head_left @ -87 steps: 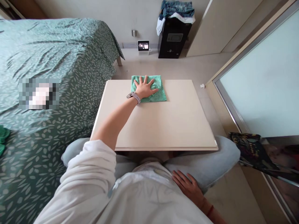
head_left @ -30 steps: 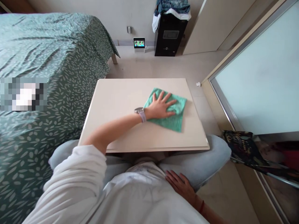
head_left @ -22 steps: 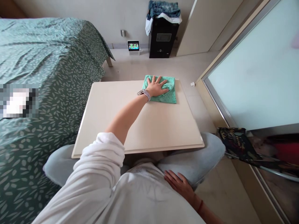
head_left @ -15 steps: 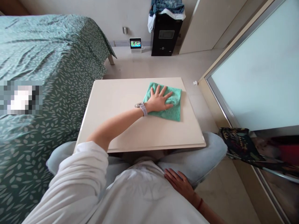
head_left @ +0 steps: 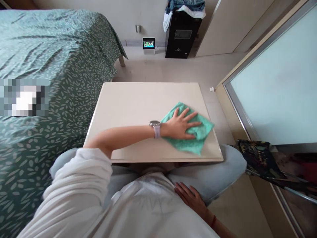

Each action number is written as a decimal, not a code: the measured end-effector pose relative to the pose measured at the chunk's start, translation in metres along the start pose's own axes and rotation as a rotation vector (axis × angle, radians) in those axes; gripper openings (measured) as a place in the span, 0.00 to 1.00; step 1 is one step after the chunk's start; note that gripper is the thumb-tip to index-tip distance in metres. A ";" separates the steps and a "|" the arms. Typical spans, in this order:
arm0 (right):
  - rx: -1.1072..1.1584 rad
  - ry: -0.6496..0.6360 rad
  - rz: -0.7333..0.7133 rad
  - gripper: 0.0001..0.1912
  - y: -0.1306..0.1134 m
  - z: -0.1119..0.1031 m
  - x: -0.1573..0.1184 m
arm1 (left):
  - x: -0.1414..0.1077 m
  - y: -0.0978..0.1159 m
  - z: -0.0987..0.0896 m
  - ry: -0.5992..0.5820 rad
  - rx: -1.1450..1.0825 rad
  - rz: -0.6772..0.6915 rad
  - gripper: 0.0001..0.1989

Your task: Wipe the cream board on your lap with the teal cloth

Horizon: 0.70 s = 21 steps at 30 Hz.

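My left hand (head_left: 180, 127), a watch (head_left: 155, 125) on its wrist, lies flat with fingers spread on a green cloth (head_left: 185, 145). The palm presses the cloth against the low cream table (head_left: 133, 103), near its right edge. One corner of the cloth reaches that edge, and the fabric is rumpled beside the fingertips. On my lap, against the thigh of my light blue jeans (head_left: 220, 175), rests my right hand (head_left: 192, 199). Its fingers are stretched out and it holds nothing.
At the left stands a bed with a green leaf-patterned sheet (head_left: 81, 66). A small lit screen (head_left: 149, 44) and a black cabinet (head_left: 180, 38) topped with clothes stand by the far wall. To the right are a frosted sliding panel (head_left: 277, 82) and a dark patterned bag (head_left: 260, 158).
My left hand has moved the cloth toward me and to the right, and the cloth has turned. My right hand stays on my lap. The view has shifted slightly.
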State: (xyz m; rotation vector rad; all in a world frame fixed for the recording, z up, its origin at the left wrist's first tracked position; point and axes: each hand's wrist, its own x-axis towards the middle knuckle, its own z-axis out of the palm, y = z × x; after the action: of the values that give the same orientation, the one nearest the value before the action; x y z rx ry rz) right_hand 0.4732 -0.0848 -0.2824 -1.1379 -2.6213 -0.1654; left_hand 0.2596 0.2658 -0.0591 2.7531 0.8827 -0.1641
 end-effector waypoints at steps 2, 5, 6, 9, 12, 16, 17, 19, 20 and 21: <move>-0.031 -0.008 0.000 0.32 -0.001 0.000 0.000 | 0.042 -0.031 -0.014 0.036 -0.006 -0.108 0.40; -0.032 -0.021 -0.010 0.31 -0.001 -0.003 0.002 | 0.092 -0.073 -0.033 0.077 -0.065 -0.239 0.40; -0.025 -0.020 -0.012 0.30 -0.001 -0.003 0.002 | 0.104 -0.083 -0.038 0.088 -0.086 -0.284 0.40; -0.019 -0.023 -0.012 0.30 -0.001 -0.004 0.002 | 0.128 -0.100 -0.049 0.120 -0.137 -0.441 0.42; -0.025 -0.027 -0.011 0.30 -0.001 -0.003 0.003 | 0.135 -0.101 -0.053 0.147 -0.138 -0.505 0.43; 0.000 0.041 -0.034 0.30 0.001 -0.002 0.007 | 0.119 -0.080 -0.045 0.095 -0.095 -0.383 0.43; 0.015 0.062 -0.037 0.30 0.001 -0.002 0.009 | 0.111 -0.070 -0.040 0.075 -0.081 -0.337 0.43; 0.046 0.086 -0.034 0.30 0.002 -0.003 0.012 | 0.088 -0.044 -0.029 0.039 -0.040 -0.214 0.43; 0.059 0.086 -0.031 0.31 0.002 -0.004 0.013 | 0.074 -0.030 -0.023 0.020 -0.017 -0.137 0.43; 0.070 0.087 -0.028 0.31 0.003 -0.004 0.013 | 0.059 -0.014 -0.016 0.006 0.005 -0.054 0.44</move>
State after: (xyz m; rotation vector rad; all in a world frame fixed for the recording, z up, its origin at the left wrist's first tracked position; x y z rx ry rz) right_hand 0.4675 -0.0746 -0.2745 -1.0469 -2.5473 -0.1246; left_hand 0.2997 0.3141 -0.0572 2.7374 0.9600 -0.1688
